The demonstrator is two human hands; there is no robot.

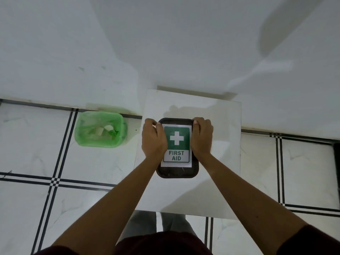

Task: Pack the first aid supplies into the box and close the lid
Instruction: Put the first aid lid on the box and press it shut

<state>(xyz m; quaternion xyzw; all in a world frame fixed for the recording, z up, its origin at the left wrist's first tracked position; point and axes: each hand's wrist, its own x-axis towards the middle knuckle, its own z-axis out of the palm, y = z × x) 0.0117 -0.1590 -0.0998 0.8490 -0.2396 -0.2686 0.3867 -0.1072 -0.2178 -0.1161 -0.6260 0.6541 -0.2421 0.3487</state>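
A dark rounded box (177, 173) lies on a small white table (220, 162), its lid down. The lid carries a white and green label with a cross and the words FIRST AID (176, 142). My left hand (153, 139) presses on the box's left side, fingers curled over the far left corner. My right hand (202, 138) rests on the right side, its thumb at the far right corner. No loose supplies show on the table; whatever is in the box is hidden by the lid.
A green bin (100, 129) lined with a green bag and holding scraps of paper stands on the tiled floor left of the table. A white wall rises behind. My legs show under the table's near edge.
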